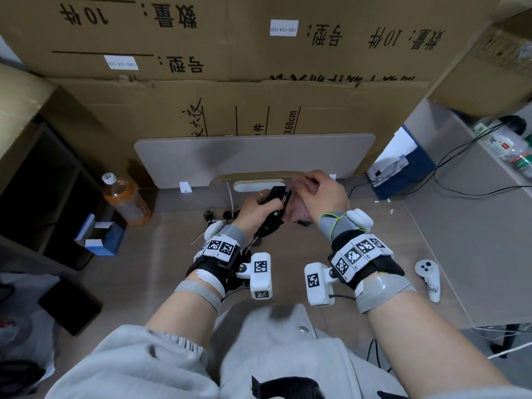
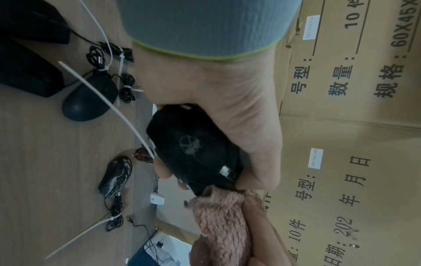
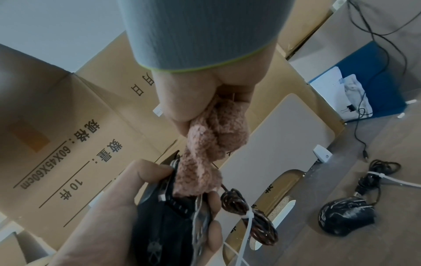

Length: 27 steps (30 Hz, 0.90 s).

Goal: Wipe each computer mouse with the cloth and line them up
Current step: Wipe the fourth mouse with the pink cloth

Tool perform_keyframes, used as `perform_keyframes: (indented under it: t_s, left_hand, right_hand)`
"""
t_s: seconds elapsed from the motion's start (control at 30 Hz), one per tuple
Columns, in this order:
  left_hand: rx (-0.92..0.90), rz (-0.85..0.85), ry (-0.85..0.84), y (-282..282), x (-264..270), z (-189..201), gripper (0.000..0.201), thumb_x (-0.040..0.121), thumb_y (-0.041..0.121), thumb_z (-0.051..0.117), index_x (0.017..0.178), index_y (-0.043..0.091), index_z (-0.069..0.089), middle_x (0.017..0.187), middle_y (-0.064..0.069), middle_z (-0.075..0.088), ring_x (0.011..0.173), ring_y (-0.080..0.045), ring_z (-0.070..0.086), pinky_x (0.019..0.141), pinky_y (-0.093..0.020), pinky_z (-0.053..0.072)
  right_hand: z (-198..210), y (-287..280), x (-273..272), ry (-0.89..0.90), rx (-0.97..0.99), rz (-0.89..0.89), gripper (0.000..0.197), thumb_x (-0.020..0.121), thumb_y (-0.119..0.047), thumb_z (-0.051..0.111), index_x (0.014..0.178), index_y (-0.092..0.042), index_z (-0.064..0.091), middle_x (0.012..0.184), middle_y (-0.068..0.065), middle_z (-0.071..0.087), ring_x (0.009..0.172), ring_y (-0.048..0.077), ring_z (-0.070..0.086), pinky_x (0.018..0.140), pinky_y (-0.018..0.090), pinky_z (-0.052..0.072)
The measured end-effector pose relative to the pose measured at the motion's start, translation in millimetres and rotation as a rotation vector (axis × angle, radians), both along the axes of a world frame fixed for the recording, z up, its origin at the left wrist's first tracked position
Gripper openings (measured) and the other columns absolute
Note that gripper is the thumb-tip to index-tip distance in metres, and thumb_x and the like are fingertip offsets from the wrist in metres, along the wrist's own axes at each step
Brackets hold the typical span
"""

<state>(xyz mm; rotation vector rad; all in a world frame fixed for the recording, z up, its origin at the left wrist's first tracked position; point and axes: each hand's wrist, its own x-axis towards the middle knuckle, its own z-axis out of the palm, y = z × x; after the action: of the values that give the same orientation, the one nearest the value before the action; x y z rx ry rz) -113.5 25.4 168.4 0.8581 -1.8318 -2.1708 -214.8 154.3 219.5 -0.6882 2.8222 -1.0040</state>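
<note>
My left hand [image 1: 256, 205] grips a black angular mouse [image 1: 275, 197] [image 2: 193, 149] [image 3: 164, 234] raised above the desk, thumb on one side and fingers on the other. Its bundled braided cable [image 3: 248, 207] hangs beside it. My right hand [image 1: 319, 194] pinches a bunched pink fluffy cloth [image 1: 296, 203] [image 2: 223, 221] [image 3: 212, 144] and presses it against the mouse's front end. On the desk lie a plain black mouse [image 2: 89, 100] and a black mouse with white streaks [image 2: 116, 174] [image 3: 346, 216], each with a tied cable.
Cardboard boxes [image 1: 259, 53] wall in the back. A grey panel [image 1: 253, 156] leans behind my hands. An orange drink bottle [image 1: 126, 200] stands at left, a blue box [image 1: 100, 234] near it. A white controller [image 1: 429, 277] lies at right. Black items [image 2: 27, 54] sit by the plain mouse.
</note>
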Motion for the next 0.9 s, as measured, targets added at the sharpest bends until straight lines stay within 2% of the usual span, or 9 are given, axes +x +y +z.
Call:
perform_keyframes:
  t_s: [0.13, 0.27, 0.37, 0.47, 0.57, 0.63, 0.7, 0.83, 0.9]
  left_hand:
    - [0.108, 0.031, 0.034, 1.4, -2.4, -0.2, 0.024, 0.086, 0.021, 0.076, 0.107, 0.01, 0.074, 0.099, -0.011, 0.077, 0.09, -0.027, 0.073, 0.08, -0.037, 0.058]
    - [0.055, 0.046, -0.002, 2.2, -2.7, -1.1, 0.009, 0.089, 0.013, 0.069, 0.098, 0.011, 0.072, 0.087, -0.009, 0.071, 0.08, -0.024, 0.067, 0.068, -0.033, 0.055]
    - [0.056, 0.041, 0.011, 1.9, -2.4, 0.5, 0.022, 0.082, 0.018, 0.07, 0.102, 0.008, 0.073, 0.086, -0.009, 0.072, 0.078, -0.024, 0.068, 0.069, -0.033, 0.055]
    - [0.095, 0.03, 0.036, 2.6, -2.6, 1.6, 0.021, 0.089, 0.01, 0.067, 0.109, 0.005, 0.071, 0.083, -0.006, 0.073, 0.074, -0.019, 0.069, 0.066, -0.03, 0.055]
    - [0.07, 0.037, 0.015, -0.1, -1.8, -0.2, 0.014, 0.089, 0.011, 0.067, 0.101, 0.011, 0.072, 0.08, -0.001, 0.072, 0.076, -0.017, 0.068, 0.068, -0.029, 0.053]
    - [0.046, 0.039, -0.009, -2.2, -1.6, -1.0, 0.023, 0.079, 0.022, 0.071, 0.099, 0.01, 0.073, 0.081, -0.002, 0.072, 0.078, -0.021, 0.067, 0.071, -0.033, 0.053]
    - [0.047, 0.048, -0.02, -1.8, -2.1, 0.5, 0.033, 0.071, 0.028, 0.07, 0.098, 0.009, 0.073, 0.082, -0.005, 0.071, 0.079, -0.024, 0.067, 0.074, -0.038, 0.053]
    - [0.074, 0.023, 0.02, 0.8, -2.4, -0.1, 0.033, 0.076, 0.025, 0.073, 0.104, 0.008, 0.074, 0.091, -0.006, 0.076, 0.086, -0.023, 0.072, 0.081, -0.04, 0.058]
    - [0.037, 0.016, 0.003, 1.2, -2.4, -1.8, 0.022, 0.078, 0.023, 0.073, 0.097, 0.012, 0.074, 0.087, -0.003, 0.075, 0.083, -0.02, 0.07, 0.077, -0.037, 0.055]
  right_hand:
    - [-3.2, 0.5, 0.2, -0.064, -0.028, 0.049, 0.027, 0.089, -0.045, 0.063, 0.112, -0.033, 0.066, 0.111, -0.001, 0.072, 0.106, 0.029, 0.064, 0.084, 0.036, 0.052]
    - [-4.2, 0.6, 0.6, -0.095, -0.1, 0.088, 0.023, 0.088, -0.04, 0.066, 0.109, -0.031, 0.066, 0.11, -0.003, 0.071, 0.104, 0.025, 0.064, 0.087, 0.035, 0.052]
    - [-4.5, 0.0, 1.7, -0.118, -0.196, 0.124, 0.022, 0.079, -0.039, 0.069, 0.099, -0.031, 0.068, 0.1, -0.008, 0.071, 0.096, 0.016, 0.066, 0.087, 0.031, 0.053]
    - [-6.0, -2.3, 5.0, -0.193, -0.217, 0.21, 0.014, 0.078, -0.035, 0.075, 0.09, -0.031, 0.07, 0.089, -0.015, 0.07, 0.088, 0.006, 0.066, 0.088, 0.031, 0.054]
    - [-5.8, -2.2, 4.2, -0.122, -0.125, 0.182, 0.02, 0.082, -0.044, 0.073, 0.1, -0.035, 0.071, 0.096, -0.016, 0.071, 0.096, 0.01, 0.066, 0.088, 0.03, 0.053]
    - [-4.0, -1.4, 0.5, -0.067, -0.067, 0.111, 0.024, 0.085, -0.043, 0.069, 0.106, -0.034, 0.07, 0.105, -0.01, 0.072, 0.101, 0.016, 0.065, 0.084, 0.03, 0.051]
    - [-1.5, -1.2, -0.5, -0.051, -0.102, 0.075, 0.023, 0.086, -0.043, 0.068, 0.106, -0.032, 0.069, 0.104, -0.008, 0.072, 0.098, 0.017, 0.065, 0.08, 0.029, 0.049]
    - [-4.6, -3.2, 4.5, -0.238, -0.257, 0.201, 0.013, 0.084, -0.029, 0.076, 0.096, -0.028, 0.071, 0.09, -0.014, 0.07, 0.087, 0.006, 0.066, 0.088, 0.029, 0.053]
    - [-9.3, -4.2, 3.2, -0.218, -0.214, 0.202, 0.016, 0.083, -0.035, 0.075, 0.098, -0.031, 0.073, 0.095, -0.012, 0.072, 0.093, 0.009, 0.067, 0.091, 0.034, 0.053]
